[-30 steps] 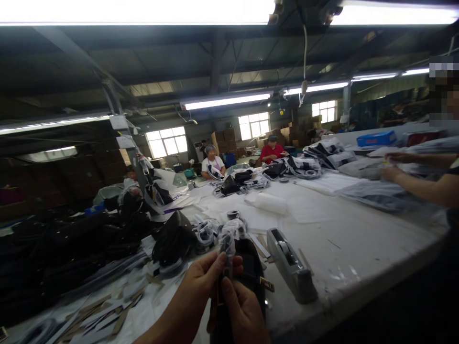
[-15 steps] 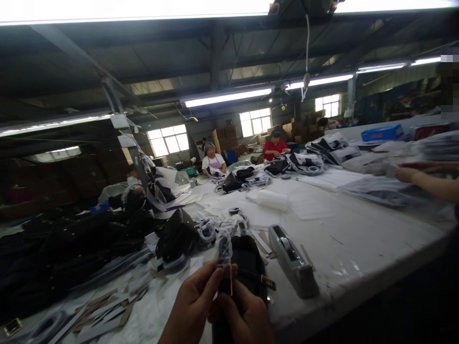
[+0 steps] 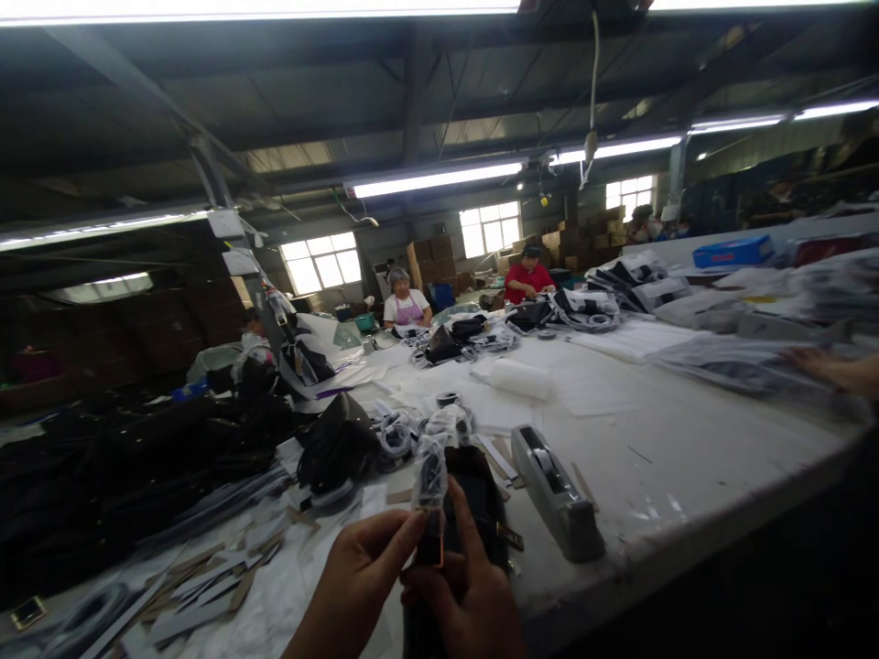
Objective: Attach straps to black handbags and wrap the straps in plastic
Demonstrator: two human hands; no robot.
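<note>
In the middle foreground a black strap (image 3: 432, 471) stands up, its upper part wrapped in clear plastic film. My left hand (image 3: 361, 572) pinches it from the left between thumb and fingers. On the other side, my right hand (image 3: 471, 586) closes around the strap's lower end, where a thin copper-coloured edge shows; its index finger points up along the strap. Directly behind and below both hands lies a black bag (image 3: 477, 476) with a gold-coloured metal fitting (image 3: 509, 536) at its right side. My hands partly hide the bag.
A grey tape dispenser (image 3: 558, 494) stands right of the bag on the white table (image 3: 659, 448). Cardboard strips (image 3: 206, 595) litter the left, beside piled black bags (image 3: 144, 467). A co-worker's hand (image 3: 830, 366) touches plastic bags at the right. Two people sit across the table.
My right index finger has straightened upward along the strap. My left hand keeps its pinch. At the right, the co-worker's hand has moved lower and further right, onto the plastic.
</note>
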